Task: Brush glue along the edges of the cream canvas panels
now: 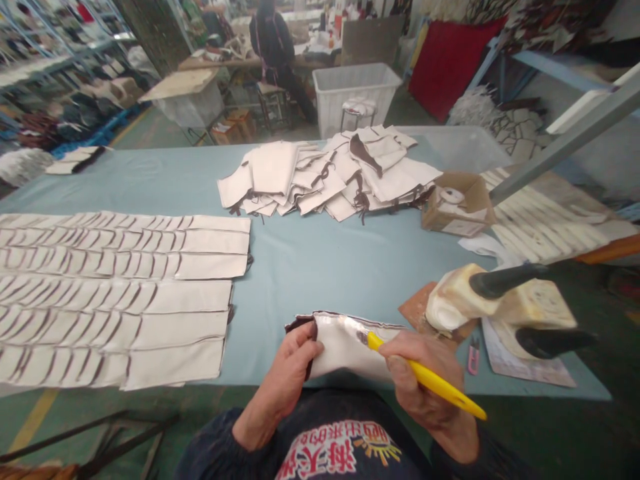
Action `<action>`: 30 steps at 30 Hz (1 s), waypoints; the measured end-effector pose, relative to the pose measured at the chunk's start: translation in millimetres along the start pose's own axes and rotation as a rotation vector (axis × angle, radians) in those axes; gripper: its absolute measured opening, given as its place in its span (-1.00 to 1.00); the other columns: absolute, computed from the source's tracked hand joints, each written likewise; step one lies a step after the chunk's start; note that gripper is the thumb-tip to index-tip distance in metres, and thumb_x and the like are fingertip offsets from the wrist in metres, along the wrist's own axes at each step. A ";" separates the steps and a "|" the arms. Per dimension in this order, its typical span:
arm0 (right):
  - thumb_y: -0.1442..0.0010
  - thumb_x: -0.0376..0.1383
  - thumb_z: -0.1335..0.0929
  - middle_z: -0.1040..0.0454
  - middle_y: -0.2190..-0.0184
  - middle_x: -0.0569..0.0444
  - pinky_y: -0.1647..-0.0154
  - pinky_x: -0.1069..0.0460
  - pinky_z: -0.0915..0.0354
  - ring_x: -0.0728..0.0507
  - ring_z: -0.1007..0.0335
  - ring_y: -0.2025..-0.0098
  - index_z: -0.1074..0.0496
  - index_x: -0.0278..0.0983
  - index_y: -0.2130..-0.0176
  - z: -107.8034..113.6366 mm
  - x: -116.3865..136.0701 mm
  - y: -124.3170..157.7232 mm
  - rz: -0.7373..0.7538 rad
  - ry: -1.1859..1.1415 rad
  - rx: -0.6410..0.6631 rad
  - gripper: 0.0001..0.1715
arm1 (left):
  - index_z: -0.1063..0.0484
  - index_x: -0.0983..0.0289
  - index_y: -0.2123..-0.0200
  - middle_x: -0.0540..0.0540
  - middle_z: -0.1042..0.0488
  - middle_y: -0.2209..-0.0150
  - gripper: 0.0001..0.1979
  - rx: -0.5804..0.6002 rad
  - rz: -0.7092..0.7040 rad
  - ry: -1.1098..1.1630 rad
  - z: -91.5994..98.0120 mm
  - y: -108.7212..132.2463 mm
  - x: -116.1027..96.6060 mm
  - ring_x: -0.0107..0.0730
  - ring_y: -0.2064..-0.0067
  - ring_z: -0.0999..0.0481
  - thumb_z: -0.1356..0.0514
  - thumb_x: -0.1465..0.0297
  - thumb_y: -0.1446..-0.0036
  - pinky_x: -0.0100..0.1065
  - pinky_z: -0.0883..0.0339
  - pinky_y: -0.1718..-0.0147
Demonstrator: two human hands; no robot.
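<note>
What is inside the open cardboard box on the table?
In the cardboard box, a white roll with a dark centre shows near the top. The box's walls cover whatever lies beneath or beside it, so the rest cannot be told.

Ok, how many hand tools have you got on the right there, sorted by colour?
Yellow: 1, the yellow tool in the right hand, its tip on the white piece held by the left hand
Black: 2, upper handle and lower handle
Pink: 1, snips
Total: 4
</note>
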State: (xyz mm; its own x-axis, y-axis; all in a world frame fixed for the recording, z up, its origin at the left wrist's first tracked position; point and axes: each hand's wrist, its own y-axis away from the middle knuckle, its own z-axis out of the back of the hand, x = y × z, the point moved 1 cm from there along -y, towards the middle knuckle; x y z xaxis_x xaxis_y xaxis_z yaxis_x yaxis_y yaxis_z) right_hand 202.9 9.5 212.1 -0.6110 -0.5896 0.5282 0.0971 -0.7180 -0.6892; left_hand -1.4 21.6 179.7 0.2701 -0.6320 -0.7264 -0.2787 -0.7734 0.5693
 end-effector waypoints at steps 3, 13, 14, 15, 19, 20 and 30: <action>-0.36 -0.40 -0.27 -0.50 0.55 0.19 0.44 0.06 -0.32 -0.04 -0.43 0.56 -0.41 -0.17 0.31 -13.2 8.7 -0.5 -0.011 -0.068 0.040 -0.78 | -0.63 0.30 0.03 0.10 -0.67 0.23 -0.60 0.041 -0.019 -0.019 -1.3 -0.6 1.1 -0.31 0.27 -0.56 -0.26 0.40 -0.02 -0.44 -0.32 0.32; -0.45 -0.26 -0.26 -0.56 0.48 0.11 0.45 0.03 -0.35 -0.08 -0.47 0.50 -0.47 -0.18 0.22 -26.9 1.4 -1.6 -0.194 0.010 -0.146 -0.78 | -0.54 0.27 0.34 0.04 -0.51 0.35 -0.85 0.060 -0.196 -0.365 2.7 7.5 3.6 -0.29 0.28 -0.38 -0.19 0.35 -0.15 -0.35 -0.24 0.26; -0.45 -0.24 -0.28 -0.56 0.47 0.10 0.45 0.04 -0.36 -0.08 -0.48 0.50 -0.48 -0.20 0.19 -29.7 -9.5 2.7 -0.277 0.038 -0.141 -0.80 | -0.50 0.26 0.40 0.03 -0.47 0.37 -0.85 0.063 -0.231 -0.430 3.5 7.9 4.1 -0.30 0.29 -0.35 -0.18 0.36 -0.17 -0.34 -0.22 0.27; -0.45 -0.23 -0.28 -0.54 0.49 0.11 0.46 0.05 -0.36 -0.08 -0.46 0.51 -0.48 -0.22 0.18 -33.9 -19.7 7.5 -0.337 0.038 -0.113 -0.79 | -0.45 0.26 0.44 0.03 -0.43 0.40 -0.83 0.068 -0.268 -0.491 4.0 8.2 4.8 -0.30 0.30 -0.32 -0.16 0.37 -0.19 -0.33 -0.19 0.27; -0.46 -0.19 -0.27 -0.54 0.49 0.11 0.40 0.05 -0.41 -0.08 -0.50 0.48 -0.50 -0.24 0.17 -56.1 -40.6 29.3 -0.410 -0.063 0.044 -0.74 | -0.30 0.22 0.49 0.01 -0.31 0.41 -0.79 0.115 -0.382 -0.636 4.5 8.1 9.0 -0.30 0.30 -0.27 -0.09 0.43 -0.22 -0.30 -0.14 0.26; -0.46 -0.18 -0.27 -0.54 0.48 0.11 0.40 0.05 -0.42 -0.09 -0.51 0.47 -0.50 -0.25 0.16 -60.8 -41.1 34.3 -0.424 -0.089 0.052 -0.73 | -0.27 0.22 0.49 0.01 -0.30 0.40 -0.80 0.122 -0.403 -0.647 4.9 8.1 10.0 -0.29 0.30 -0.27 -0.08 0.45 -0.22 -0.30 -0.14 0.25; -0.48 -0.16 -0.26 -0.58 0.38 0.10 0.31 0.04 -0.44 -0.08 -0.56 0.36 -0.49 -0.22 0.08 -53.3 -53.3 21.5 -0.500 -0.171 -0.016 -0.73 | -0.37 0.22 0.51 0.18 -0.49 0.15 -0.80 0.289 -0.453 -0.592 -1.8 21.1 -2.3 -0.07 -0.05 -0.42 -0.08 0.55 -0.11 -0.18 -0.24 -0.12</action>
State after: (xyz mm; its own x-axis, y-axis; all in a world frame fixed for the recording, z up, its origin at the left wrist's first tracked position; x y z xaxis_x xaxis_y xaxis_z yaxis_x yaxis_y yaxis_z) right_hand 195.7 45.3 142.6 -0.4427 -0.2296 0.8668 -0.1860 -0.9221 -0.3393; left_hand -6.3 6.6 194.0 -0.0976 -0.0656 -0.9931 -0.5090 -0.8542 0.1064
